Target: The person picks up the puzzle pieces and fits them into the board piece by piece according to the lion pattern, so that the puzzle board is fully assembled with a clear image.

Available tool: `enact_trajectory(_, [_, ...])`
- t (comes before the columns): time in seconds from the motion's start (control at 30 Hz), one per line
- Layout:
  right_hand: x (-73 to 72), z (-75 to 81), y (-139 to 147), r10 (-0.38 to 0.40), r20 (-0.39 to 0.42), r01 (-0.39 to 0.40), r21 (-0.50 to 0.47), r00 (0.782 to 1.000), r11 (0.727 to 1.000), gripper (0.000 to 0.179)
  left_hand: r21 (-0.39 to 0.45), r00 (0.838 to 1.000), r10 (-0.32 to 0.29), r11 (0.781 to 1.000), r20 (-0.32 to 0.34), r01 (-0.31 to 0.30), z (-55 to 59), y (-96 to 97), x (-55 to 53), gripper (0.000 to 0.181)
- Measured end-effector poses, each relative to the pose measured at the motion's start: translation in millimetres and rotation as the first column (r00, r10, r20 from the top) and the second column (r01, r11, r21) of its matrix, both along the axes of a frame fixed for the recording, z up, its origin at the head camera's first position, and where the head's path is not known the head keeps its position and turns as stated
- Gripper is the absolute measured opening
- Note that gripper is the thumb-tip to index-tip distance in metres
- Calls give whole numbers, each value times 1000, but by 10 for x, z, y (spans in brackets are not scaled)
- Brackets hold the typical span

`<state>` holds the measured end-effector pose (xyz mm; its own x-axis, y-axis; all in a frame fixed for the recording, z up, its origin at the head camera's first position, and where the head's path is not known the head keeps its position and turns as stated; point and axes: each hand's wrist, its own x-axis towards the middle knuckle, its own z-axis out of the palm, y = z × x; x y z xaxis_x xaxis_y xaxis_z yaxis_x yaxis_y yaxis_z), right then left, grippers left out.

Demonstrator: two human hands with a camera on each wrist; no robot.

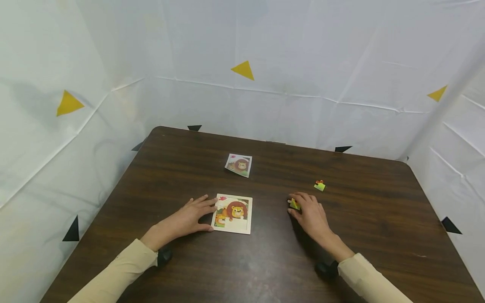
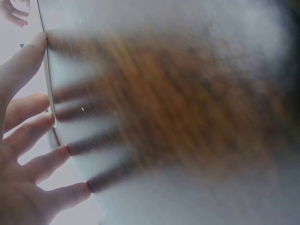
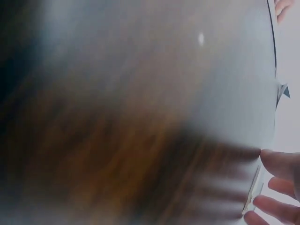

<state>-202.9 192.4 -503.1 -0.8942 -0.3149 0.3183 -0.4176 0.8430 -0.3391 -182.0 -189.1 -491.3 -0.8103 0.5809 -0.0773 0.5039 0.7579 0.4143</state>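
Note:
A square puzzle board (image 1: 245,226) with a pale frame lies flat on the table, showing a lion; its lower right part is bare. My left hand (image 1: 191,216) rests at the board's left edge, fingers spread, fingertips on the frame and thumb by the lower corner. In the left wrist view the left fingers (image 2: 44,164) reach down to the tabletop. To the right of the board, my right hand (image 1: 311,216) pinches a yellow-green puzzle piece (image 1: 294,204) between thumb and fingers, close to the table. A second puzzle piece (image 1: 320,186), green and orange, lies beyond that hand.
Behind the board lies a paper card (image 1: 242,168) with the same lion picture, one corner curling up. The dark wood table (image 1: 182,164) has rounded far corners. White sheeting (image 1: 303,50) with yellow and black triangles encloses it at the back and sides.

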Motion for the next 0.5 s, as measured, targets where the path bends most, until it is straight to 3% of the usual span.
enact_trajectory(0.5, [-9,18,97,31,27,-30,-54,999,998,46,2,1000,3,1000,4,-3,-33,-5,-6,63])
